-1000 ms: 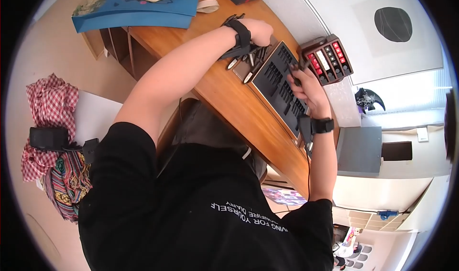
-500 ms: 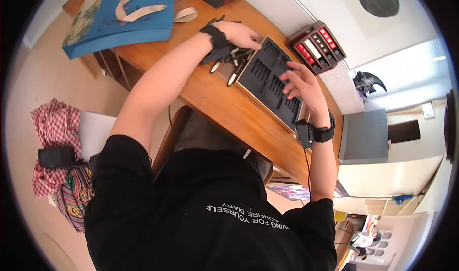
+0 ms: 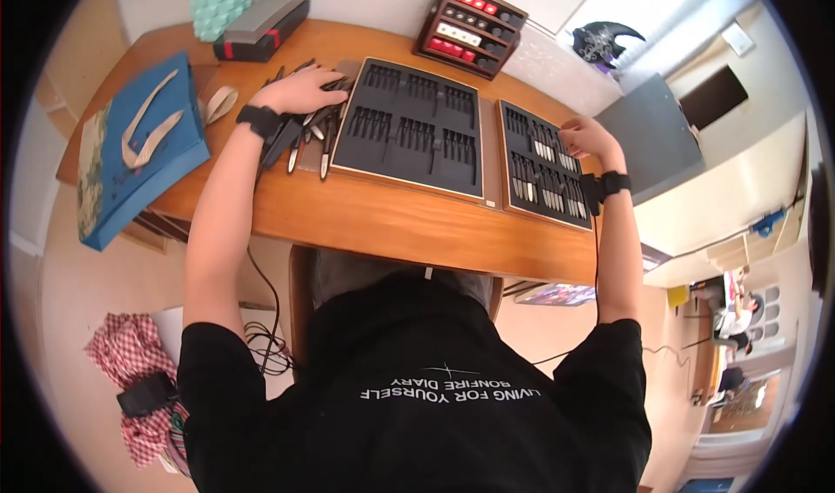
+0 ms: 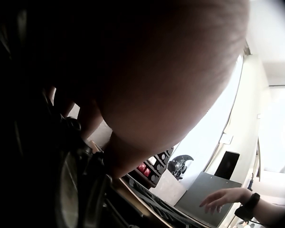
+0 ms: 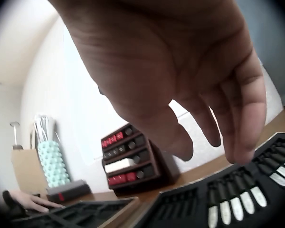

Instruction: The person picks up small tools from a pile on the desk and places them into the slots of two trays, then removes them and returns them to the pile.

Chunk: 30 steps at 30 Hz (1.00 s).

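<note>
My left hand [image 3: 304, 90], fingers loosely spread, rests over a loose pile of slim dark pieces with silver rounded ends [image 3: 317, 135], which look like cutlery. Its palm hides part of the pile. In the left wrist view, fingers reach down among dark shafts. A large black slotted tray [image 3: 391, 158] lies beside the pile. My right hand [image 3: 587, 136] hovers over the smaller tray [image 3: 544, 219] at the right, fingers bent loosely and nothing between them. Rows of similar silver-ended pieces [image 5: 237, 206] sit in that tray's slots.
Behind the trays stands a brown rack [image 3: 470, 32] with red, white and black blocks. A blue bag [image 3: 156, 145] with cream handles lies at the table's left, near a grey and black box [image 3: 261, 28]. A grey panel [image 3: 648, 136] stands at the right. Cables hang below the table.
My right hand has moved right, from over the large tray to the smaller one. It held a dark piece a second ago and is bare now. My left hand stays at the pile; the head view has turned.
</note>
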Tool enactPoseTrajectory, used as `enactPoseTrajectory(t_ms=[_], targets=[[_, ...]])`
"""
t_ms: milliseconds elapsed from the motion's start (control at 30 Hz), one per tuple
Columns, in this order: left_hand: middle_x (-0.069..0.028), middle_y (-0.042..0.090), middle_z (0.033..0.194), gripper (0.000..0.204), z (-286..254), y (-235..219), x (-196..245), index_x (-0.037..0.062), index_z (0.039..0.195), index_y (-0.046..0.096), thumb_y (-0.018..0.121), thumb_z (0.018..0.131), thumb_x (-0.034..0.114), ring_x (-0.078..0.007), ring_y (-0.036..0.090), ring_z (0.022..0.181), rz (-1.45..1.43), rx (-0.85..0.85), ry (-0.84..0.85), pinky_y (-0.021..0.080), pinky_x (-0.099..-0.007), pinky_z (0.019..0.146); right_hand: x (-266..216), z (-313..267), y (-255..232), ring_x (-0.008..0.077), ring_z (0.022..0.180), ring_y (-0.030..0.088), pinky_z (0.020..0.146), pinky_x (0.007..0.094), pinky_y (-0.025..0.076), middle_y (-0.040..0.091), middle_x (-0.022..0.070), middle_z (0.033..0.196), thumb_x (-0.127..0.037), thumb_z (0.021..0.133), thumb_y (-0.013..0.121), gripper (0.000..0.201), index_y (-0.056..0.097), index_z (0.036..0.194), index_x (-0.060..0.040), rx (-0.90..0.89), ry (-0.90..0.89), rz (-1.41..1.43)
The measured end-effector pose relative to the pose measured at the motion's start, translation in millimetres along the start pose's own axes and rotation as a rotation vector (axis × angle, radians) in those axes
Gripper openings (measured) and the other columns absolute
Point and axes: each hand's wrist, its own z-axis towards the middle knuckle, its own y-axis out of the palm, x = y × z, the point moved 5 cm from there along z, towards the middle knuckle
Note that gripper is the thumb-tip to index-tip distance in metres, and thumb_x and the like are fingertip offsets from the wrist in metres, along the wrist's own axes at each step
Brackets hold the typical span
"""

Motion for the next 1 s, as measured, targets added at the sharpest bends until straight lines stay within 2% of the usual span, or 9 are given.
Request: enactPoseTrajectory(t_ms=[67,167,200,233,333,633,767,867,1000], targets=[[-0.0208,0.035,0.147,0.063,1,1,-2,0.0078,0.138,0.046,0.054,0.091,0.049,-0.0366,0.019,0.142,-0.001,0.003,-0.011,0.022,-0.0422,0.114,14,0,11,0.0138,0.063,0.061,0.053,0.0269,0.051,0.062,0.0079,0.077,-0.034,0.08,0.07,0.049,0.058,0.112,0.0025,-0.106,0.112,-0.173],[-0.0198,0.035,0.147,0.062,-1,-2,4,0.0079,0.138,0.046,0.053,0.091,0.048,-0.035,0.019,0.142,-0.004,-0.02,-0.013,0.022,-0.0417,0.114,17,-4,18,0.0136,0.059,0.058,0.052,0.0263,0.049,0.06,0.0081,0.071,-0.036,0.077,0.074,0.053,0.058,0.107,0.004,0.017,0.095,-0.122],[-0.0194,0.036,0.147,0.062,-2,-2,4,0.008,0.138,0.046,0.053,0.091,0.048,-0.0342,0.019,0.143,-0.01,-0.036,-0.025,0.022,-0.0413,0.114,18,-3,20,0.0133,0.053,0.054,0.048,0.0266,0.046,0.056,0.0063,0.064,-0.039,0.072,0.077,0.052,0.06,0.095,0.0047,0.074,0.065,-0.137],[-0.0194,0.036,0.147,0.062,-2,-2,4,0.008,0.138,0.046,0.053,0.091,0.048,-0.0342,0.019,0.143,-0.001,-0.04,-0.015,0.022,-0.0413,0.114,21,3,22,0.0133,0.053,0.054,0.048,0.0266,0.046,0.056,0.0063,0.064,-0.039,0.072,0.077,0.052,0.06,0.095,0.0047,0.08,0.073,-0.127],[-0.0194,0.037,0.146,0.06,0,0,0,0.0077,0.138,0.046,0.054,0.092,0.046,-0.033,0.021,0.142,-0.021,-0.024,-0.049,0.022,-0.0407,0.114,15,0,29,0.0186,0.045,0.052,0.044,0.031,0.041,0.057,0.01,0.059,-0.039,0.066,0.077,0.046,0.061,0.069,0.0033,0.014,0.127,-0.224],[-0.0176,0.043,0.142,0.061,-2,-2,2,0.0073,0.135,0.049,0.054,0.09,0.048,-0.0352,0.022,0.142,-0.032,0.015,-0.03,0.025,-0.042,0.113,19,-6,33,0.0212,0.062,0.061,0.053,0.0321,0.05,0.066,0.012,0.082,-0.041,0.065,0.076,0.05,0.066,0.087,0.0029,0.022,0.173,-0.127],[-0.0186,0.04,0.145,0.06,-3,-2,3,0.0062,0.137,0.047,0.054,0.092,0.046,-0.0342,0.022,0.142,-0.017,-0.006,-0.041,0.024,-0.0405,0.113,12,-5,33,0.0222,0.063,0.062,0.056,0.0309,0.051,0.067,0.0122,0.083,-0.042,0.065,0.076,0.052,0.067,0.089,0.003,0.063,0.158,-0.168],[-0.0185,0.04,0.145,0.06,-3,-2,3,0.0053,0.136,0.047,0.054,0.093,0.046,-0.0341,0.022,0.142,-0.021,-0.005,-0.042,0.023,-0.0402,0.113,0,-7,35,0.0244,0.069,0.064,0.058,0.0329,0.052,0.068,0.0135,0.086,-0.04,0.065,0.075,0.051,0.068,0.091,0.0025,-0.049,0.198,-0.258],[-0.0185,0.039,0.145,0.06,-2,-1,3,0.0041,0.136,0.047,0.054,0.093,0.045,-0.0337,0.022,0.142,-0.024,-0.005,-0.043,0.023,-0.0398,0.113,-12,-6,42,0.0298,0.088,0.065,0.073,0.0349,0.054,0.068,0.0181,0.095,-0.034,0.067,0.071,0.044,0.069,0.093,0.0018,-0.067,0.202,-0.389]])
